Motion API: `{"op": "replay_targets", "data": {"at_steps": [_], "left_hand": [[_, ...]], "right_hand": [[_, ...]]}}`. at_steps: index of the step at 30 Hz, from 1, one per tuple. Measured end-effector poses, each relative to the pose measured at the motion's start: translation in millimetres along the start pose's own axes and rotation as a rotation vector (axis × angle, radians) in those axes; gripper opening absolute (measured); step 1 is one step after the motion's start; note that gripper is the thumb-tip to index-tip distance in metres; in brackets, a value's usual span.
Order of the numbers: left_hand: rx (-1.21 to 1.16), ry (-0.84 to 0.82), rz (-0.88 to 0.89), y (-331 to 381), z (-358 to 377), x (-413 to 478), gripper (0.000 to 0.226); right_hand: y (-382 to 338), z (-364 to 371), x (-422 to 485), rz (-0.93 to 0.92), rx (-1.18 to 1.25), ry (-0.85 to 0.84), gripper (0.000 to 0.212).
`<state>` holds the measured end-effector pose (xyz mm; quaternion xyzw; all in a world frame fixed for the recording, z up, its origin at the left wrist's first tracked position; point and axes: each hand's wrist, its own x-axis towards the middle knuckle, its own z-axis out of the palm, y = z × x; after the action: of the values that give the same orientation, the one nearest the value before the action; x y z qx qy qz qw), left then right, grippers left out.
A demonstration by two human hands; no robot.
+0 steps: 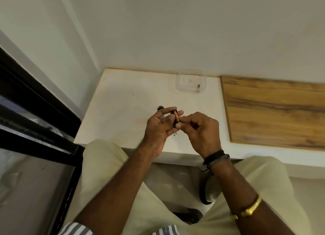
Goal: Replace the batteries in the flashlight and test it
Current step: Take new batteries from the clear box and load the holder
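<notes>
Both hands meet above the white table (pixel 123 101). My left hand (pixel 159 127) grips a small black battery holder with a copper-and-black battery (pixel 176 118) in it, pinched between thumb and fingers. My right hand (pixel 202 129) touches the battery's near end with its fingertips curled. A small black cylindrical part (pixel 160 109), probably the flashlight body or cap, stands on the table just behind my left fingers, mostly hidden.
A clear plastic container (pixel 190 82) with a small brown item inside sits at the table's back edge by the wall. A wooden panel (pixel 274 111) lies to the right. A black window frame (pixel 35 101) runs along the left.
</notes>
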<state>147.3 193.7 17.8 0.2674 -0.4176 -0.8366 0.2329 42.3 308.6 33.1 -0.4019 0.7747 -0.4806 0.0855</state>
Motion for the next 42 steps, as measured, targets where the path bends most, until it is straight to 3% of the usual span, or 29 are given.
{"op": "replay_targets", "data": {"at_steps": [7, 14, 19, 26, 30, 38, 42], "left_hand": [[-0.019, -0.065, -0.014, 0, 1, 0, 0.025], [-0.023, 0.044, -0.013, 3, 7, 10, 0.031], [-0.051, 0.122, 0.007, 23, 9, 34, 0.029], [-0.035, 0.217, 0.012, 53, 12, 72, 0.030], [-0.015, 0.217, -0.011, 55, 9, 87, 0.032], [-0.097, 0.152, -0.097, 51, -5, 104, 0.029], [-0.137, 0.117, -0.117, 48, -13, 110, 0.029]], "right_hand": [[1, -2, 6, 0.361, 0.516, -0.068, 0.012], [1, 1, 15, 0.385, 0.594, -0.072, 0.010], [21, 0, 47, 0.498, 0.597, 0.060, 0.008], [63, -4, 139, 0.578, 0.297, 0.160, 0.005], [84, 1, 182, 0.585, 0.056, 0.153, 0.016], [120, 17, 235, 0.480, -0.664, -0.101, 0.017], [127, 30, 247, 0.412, -0.884, -0.168, 0.024]]}}
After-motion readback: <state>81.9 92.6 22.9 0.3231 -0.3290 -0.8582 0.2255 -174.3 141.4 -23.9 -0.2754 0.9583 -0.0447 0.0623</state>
